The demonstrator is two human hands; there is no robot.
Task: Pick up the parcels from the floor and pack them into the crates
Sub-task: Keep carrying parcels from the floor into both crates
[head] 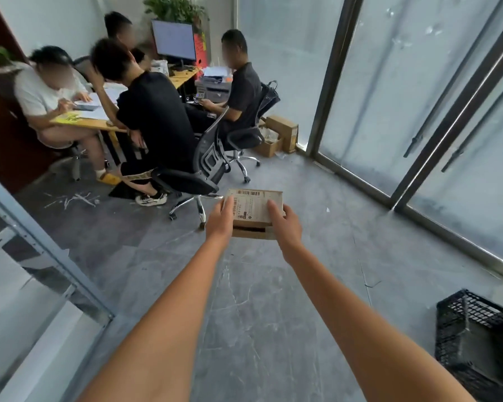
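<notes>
My left hand (pixel 219 220) grips the left edge of a small cardboard parcel (pixel 256 208), thumb laid along its labelled top and the fingers hidden under or behind it. My right hand (pixel 285 224) clasps the opposite edge the same way, thumb on top, fingers wrapped round the far side. The parcel sits between the two hands just above the middle of the frame, held out in front of me at arm's length over the floor, its white shipping label facing up and a dark slot showing in its near side.

At the far left a glass partition with a metal frame (pixel 50 250) slants down the edge. In the upper left, several people sit round a wooden desk (pixel 99 123) on office chairs, with a monitor (pixel 174 40) and a plant behind them. The grey, marble-veined floor (pixel 259 314) fills the centre. Brown cardboard boxes (pixel 282 132) stand by the wall beyond the chairs. Frosted glass doors with dark frames (pixel 418 97) run down the right side, and a black plastic crate (pixel 476 340) rests on the floor in the lower right corner, well apart from the parcel.
</notes>
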